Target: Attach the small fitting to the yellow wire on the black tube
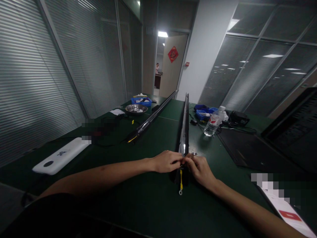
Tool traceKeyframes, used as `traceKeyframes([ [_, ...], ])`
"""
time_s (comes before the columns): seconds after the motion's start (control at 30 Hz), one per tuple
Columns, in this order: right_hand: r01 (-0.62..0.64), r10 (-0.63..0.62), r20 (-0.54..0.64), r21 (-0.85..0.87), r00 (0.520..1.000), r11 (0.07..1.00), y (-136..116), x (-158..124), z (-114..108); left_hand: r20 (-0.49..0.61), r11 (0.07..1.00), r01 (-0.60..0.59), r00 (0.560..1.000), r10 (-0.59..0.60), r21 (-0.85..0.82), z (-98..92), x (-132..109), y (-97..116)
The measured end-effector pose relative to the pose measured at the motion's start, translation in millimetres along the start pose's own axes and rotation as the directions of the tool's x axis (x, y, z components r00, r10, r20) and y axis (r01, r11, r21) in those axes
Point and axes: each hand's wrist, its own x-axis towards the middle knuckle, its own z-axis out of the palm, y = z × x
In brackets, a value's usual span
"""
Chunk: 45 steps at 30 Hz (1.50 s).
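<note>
Long rail (184, 132) runs away from the left hand (165, 162) and right hand (200, 168), both pinching its near end. I judge uneven finger pressure could twist it, straining the yellow lead (181, 180) just nearside of both hands.

Long, slender and straight, this bar (185, 125) stretches lengthwise over the green worktop (160, 138), dark at the edges, a glossy grey face catching a bright streak of light! Look at the near end: a short yellow lead (181, 180) pokes out, almost straight, and it's tipped with a round metal ring terminal (180, 192), hole plain to see!
</note>
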Motion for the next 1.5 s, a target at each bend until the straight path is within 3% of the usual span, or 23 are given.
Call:
traceKeyframes([
  [1.5,-0.092,0.096,0.104,-0.044,0.990,0.995,-4.4,0.6,-2.7,0.002,1.000,0.005,1.000,-0.005,-0.020,-1.2,0.7,1.1],
])
